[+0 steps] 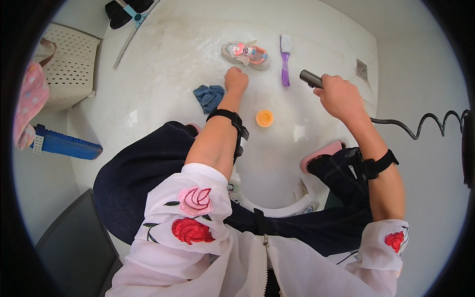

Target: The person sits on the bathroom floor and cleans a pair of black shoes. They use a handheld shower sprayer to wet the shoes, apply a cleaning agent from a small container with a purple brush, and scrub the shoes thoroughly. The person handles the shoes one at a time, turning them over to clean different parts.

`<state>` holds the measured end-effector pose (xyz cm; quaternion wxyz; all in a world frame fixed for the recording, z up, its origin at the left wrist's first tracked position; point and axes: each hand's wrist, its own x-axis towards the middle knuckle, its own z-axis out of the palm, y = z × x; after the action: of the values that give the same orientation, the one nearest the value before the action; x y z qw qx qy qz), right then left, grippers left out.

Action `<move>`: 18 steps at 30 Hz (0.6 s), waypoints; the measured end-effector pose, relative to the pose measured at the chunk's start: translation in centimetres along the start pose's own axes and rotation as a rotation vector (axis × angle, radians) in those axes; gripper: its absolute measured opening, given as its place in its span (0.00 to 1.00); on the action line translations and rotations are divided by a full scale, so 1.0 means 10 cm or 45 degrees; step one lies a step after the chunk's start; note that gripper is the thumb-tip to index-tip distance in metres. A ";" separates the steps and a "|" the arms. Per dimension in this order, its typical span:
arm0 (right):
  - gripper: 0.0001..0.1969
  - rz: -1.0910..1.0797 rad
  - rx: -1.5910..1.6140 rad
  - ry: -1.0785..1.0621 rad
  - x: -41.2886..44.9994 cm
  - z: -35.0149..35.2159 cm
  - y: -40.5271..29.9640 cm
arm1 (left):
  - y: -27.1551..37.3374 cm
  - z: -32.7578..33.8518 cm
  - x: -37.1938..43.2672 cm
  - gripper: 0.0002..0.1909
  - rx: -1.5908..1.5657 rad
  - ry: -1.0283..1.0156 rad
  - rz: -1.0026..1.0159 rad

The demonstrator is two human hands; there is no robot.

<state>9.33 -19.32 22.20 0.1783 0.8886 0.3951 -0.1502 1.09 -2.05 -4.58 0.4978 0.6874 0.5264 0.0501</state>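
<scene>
My right hand (339, 95) grips a dark grey spray handle (311, 78), whose nozzle points left toward the floor. A coiled black hose (417, 130) shows behind that wrist. My left hand (236, 80) is curled into a fist, with nothing visible in it. Just beyond the fist lies a small child's shoe (261, 66) with a pink and white decorated upper and wing-like flaps. A crumpled blue cloth (209, 97) rests left of my left wrist. Between my forearms stands a small orange cup (264, 118). A purple-handled scrub brush (285, 67) lies right of the shoe.
The pale floor (178, 48) looks wet near the shoe. A drain grate (361, 69) is at the right. Along the left are a perforated cream basket (68, 59), a blue brush-like object (70, 144) and a pink spotted cloth (31, 98). A floor squeegee (128, 46) stands at the upper left.
</scene>
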 end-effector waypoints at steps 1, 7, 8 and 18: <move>0.13 0.030 -0.011 0.059 0.00 0.00 0.00 | 0.00 0.00 0.00 0.15 -0.004 0.008 0.001; 0.13 0.055 0.002 0.052 0.02 0.00 0.01 | -0.01 -0.01 0.01 0.15 0.000 -0.003 0.007; 0.13 0.027 0.009 0.018 0.01 0.00 0.01 | -0.02 0.00 0.02 0.15 -0.007 0.005 0.010; 0.13 0.063 0.005 -0.034 0.03 -0.07 -0.02 | -0.05 0.00 0.04 0.15 -0.007 -0.011 0.002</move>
<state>9.44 -18.65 22.67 0.1856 0.8963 0.3704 -0.1584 0.93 -1.70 -5.13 0.5020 0.6867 0.5235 0.0489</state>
